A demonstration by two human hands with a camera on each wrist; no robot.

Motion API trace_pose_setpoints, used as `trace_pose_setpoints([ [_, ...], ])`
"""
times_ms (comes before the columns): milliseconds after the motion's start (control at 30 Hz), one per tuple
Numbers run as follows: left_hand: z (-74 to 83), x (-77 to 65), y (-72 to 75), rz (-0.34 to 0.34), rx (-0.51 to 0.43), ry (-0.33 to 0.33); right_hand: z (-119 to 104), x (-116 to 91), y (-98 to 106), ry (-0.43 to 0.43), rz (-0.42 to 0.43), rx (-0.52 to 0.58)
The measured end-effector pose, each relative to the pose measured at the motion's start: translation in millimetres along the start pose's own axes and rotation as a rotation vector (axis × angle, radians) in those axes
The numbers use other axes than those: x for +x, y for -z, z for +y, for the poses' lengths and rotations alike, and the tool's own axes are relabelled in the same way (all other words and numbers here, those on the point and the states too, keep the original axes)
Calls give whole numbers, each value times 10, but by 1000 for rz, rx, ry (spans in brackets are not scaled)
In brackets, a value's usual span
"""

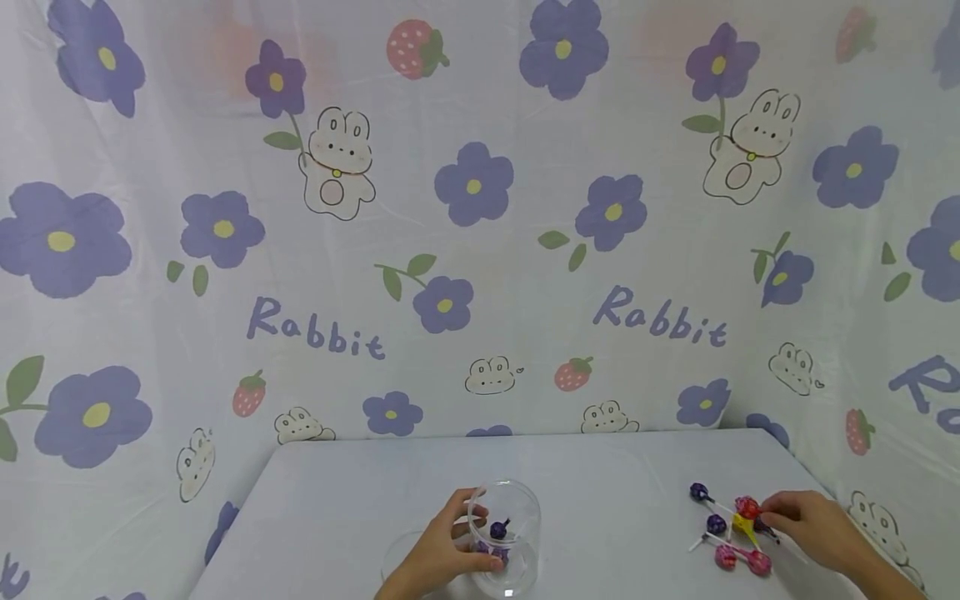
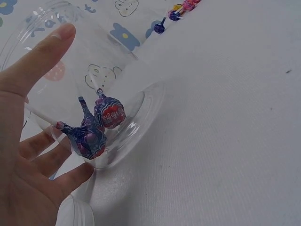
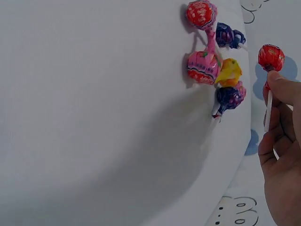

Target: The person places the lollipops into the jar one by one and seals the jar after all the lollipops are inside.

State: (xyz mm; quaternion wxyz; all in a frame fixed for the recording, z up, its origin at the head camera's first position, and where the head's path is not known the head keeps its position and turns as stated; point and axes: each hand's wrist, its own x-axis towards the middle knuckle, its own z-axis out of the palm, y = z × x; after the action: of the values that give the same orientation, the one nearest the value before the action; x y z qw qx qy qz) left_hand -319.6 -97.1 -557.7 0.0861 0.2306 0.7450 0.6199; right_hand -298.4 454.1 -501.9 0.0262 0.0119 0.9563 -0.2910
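My left hand [image 1: 442,546] grips a clear plastic jar [image 1: 528,517] round its side, thumb on one side and fingers on the other. Inside it lie a few purple-wrapped lollipops [image 2: 110,113], seen through the wall in the left wrist view. Over at the right, my right hand [image 1: 813,525] pinches a red-wrapped lollipop [image 3: 271,57] by its stick, just below the candy. In the right wrist view this lollipop is held up apart from a loose cluster: pink lollipops [image 3: 203,68], a yellow one [image 3: 229,73] and dark purple ones [image 3: 230,96].
A clear round plastic piece, apparently a lid [image 1: 393,546], lies on the table left of the jar, partly behind the left hand. The white table [image 1: 615,483] ends at a hanging cloth [image 1: 525,250] printed with flowers and rabbits.
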Motion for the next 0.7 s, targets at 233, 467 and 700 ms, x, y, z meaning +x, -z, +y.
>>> trace_pose_setpoints([
  [233, 18, -6, 1, -4, -5, -5, -241, 69, 39, 67, -5, 14],
  [467, 27, -2, 9, -3, 2, -3, -480, 109, 23, 140, 7, 29],
  [700, -13, 7, 10, -9, -3, -3, -681, 133, -20, 238, 17, 60],
])
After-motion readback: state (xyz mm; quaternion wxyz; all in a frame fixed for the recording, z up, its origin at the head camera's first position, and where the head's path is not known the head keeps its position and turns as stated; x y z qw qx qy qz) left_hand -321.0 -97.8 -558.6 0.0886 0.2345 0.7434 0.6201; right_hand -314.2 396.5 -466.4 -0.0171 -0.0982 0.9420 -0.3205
